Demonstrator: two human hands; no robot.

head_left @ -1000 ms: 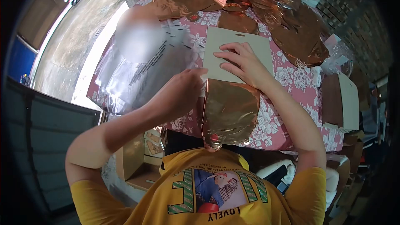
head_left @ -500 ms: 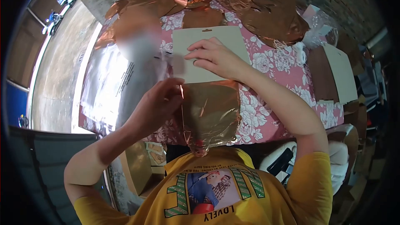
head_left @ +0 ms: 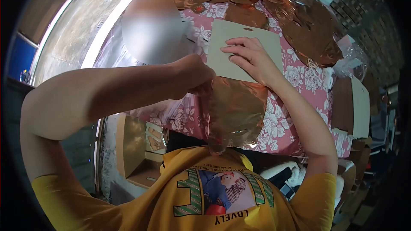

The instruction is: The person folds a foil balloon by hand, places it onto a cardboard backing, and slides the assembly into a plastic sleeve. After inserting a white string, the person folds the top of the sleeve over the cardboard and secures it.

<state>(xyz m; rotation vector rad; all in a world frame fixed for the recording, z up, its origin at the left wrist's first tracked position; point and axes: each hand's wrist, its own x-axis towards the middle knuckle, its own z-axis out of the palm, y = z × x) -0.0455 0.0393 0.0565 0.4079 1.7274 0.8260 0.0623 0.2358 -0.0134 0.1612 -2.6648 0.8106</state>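
Note:
A flat copper-coloured foil balloon (head_left: 239,113) lies in front of me on the table, its narrow end hanging over the near edge. Across its upper part lies a beige card (head_left: 227,45) with a hanging slot at the top. My right hand (head_left: 252,59) rests on this card, fingers stretched and slightly apart. At the card's lower left corner my left hand (head_left: 198,76) is closed, its fingers curled at the foil's left edge. The back of that hand partly hides the fingertips.
More copper foil pieces (head_left: 310,34) spread over the far side of the flowered tablecloth (head_left: 293,115). Clear plastic bags (head_left: 115,53) lie at the left, under a blurred patch. A cardboard box (head_left: 342,107) stands at the right, and another open box (head_left: 130,145) sits below the table.
My left forearm has swung up and the elbow is raised outward; the left hand has turned over at the foil's edge. My right hand stays on the card. The view has shifted.

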